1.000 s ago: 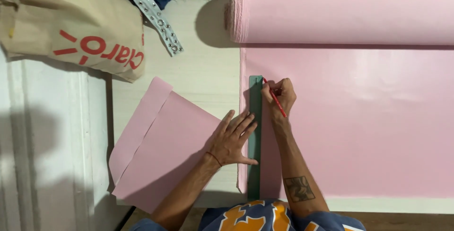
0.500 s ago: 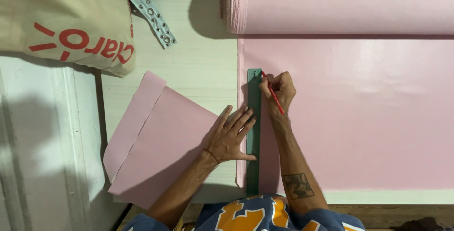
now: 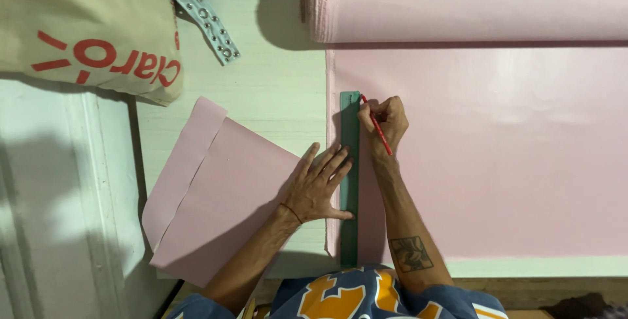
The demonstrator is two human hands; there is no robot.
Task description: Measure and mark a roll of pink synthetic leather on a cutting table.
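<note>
Green ruler (image 3: 349,182) lies lengthwise on the pink sheet (image 3: 490,155), running away from the person. Left hand (image 3: 318,188), fingers spread flat, presses its near half. Right hand (image 3: 386,117), pinching a red pencil (image 3: 376,125), sits just right of the ruler's far end.

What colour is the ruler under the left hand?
Green. The ruler lies on pink sheet material, pinned by the left hand; head view shows it best.

Bright, sharp overhead light; soft glare on pink fabric (image 3: 510,155), shadows falling leftward.
</note>
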